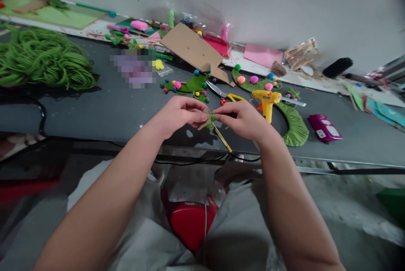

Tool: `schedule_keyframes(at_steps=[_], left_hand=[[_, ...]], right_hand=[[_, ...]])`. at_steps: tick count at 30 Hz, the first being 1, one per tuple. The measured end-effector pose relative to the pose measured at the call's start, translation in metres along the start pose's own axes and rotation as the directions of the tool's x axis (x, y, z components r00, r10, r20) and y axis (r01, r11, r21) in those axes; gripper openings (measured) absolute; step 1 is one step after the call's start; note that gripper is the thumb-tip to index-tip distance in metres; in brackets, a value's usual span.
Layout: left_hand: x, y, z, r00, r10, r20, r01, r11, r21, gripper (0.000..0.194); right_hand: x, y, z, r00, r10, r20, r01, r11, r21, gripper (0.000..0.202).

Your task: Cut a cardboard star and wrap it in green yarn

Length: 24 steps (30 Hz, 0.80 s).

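Observation:
Above the table's front edge, my left hand (186,115) pinches a small cardboard piece (204,124) partly wound with green yarn (213,117). My right hand (242,118) closes its fingertips on the yarn-wrapped end. My fingers hide much of the piece, so its full outline cannot be made out. Just below lies a yellow pencil (223,139). Beyond my hands rest scissors (226,93) with yellow and red handles. A yellow glue gun (267,101) with a glue stick lies to the right, over a curved shape wrapped in green yarn (294,125).
A big heap of green yarn (44,58) lies at the left. Green pieces with coloured pompoms (190,83) and a cardboard sheet (191,47) are farther back. At the right sits a purple packet (325,128). A black cable (42,115) crosses the table's left side. Below is a red stool (191,222).

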<state>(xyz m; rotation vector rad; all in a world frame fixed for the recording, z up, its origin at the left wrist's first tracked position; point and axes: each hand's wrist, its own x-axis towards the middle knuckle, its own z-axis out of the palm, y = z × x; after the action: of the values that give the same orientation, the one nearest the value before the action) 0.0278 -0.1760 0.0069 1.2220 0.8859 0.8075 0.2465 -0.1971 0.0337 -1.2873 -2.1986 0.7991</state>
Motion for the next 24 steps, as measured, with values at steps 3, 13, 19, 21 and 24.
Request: schedule_keyframes(at_steps=[3, 13, 19, 21, 24], left_hand=[[-0.003, 0.002, 0.004, 0.998, -0.035, 0.059, 0.028, 0.994, 0.104, 0.016], [-0.001, -0.009, 0.005, 0.999, 0.003, 0.047, -0.018, 0.953, 0.303, 0.008], [0.001, -0.011, 0.004, 0.996, 0.021, -0.081, 0.004, 0.957, 0.290, 0.009], [0.000, -0.008, 0.005, 0.993, 0.029, -0.115, 0.001, 0.965, 0.260, 0.010], [-0.001, -0.002, 0.006, 0.987, 0.062, -0.150, -0.030, 0.978, 0.206, 0.011]], right_hand=[[0.003, 0.004, -0.003, 0.998, 0.017, 0.053, -0.017, 1.000, 0.008, 0.021], [0.005, -0.035, -0.002, 0.993, 0.068, 0.095, -0.019, 0.895, -0.446, 0.023], [-0.002, -0.054, 0.004, 0.990, 0.126, 0.060, -0.073, 0.834, -0.546, 0.025], [-0.004, -0.057, 0.005, 0.990, 0.141, 0.009, -0.115, 0.836, -0.537, 0.025], [-0.007, -0.058, 0.005, 0.990, 0.140, -0.030, -0.136, 0.851, -0.508, 0.027]])
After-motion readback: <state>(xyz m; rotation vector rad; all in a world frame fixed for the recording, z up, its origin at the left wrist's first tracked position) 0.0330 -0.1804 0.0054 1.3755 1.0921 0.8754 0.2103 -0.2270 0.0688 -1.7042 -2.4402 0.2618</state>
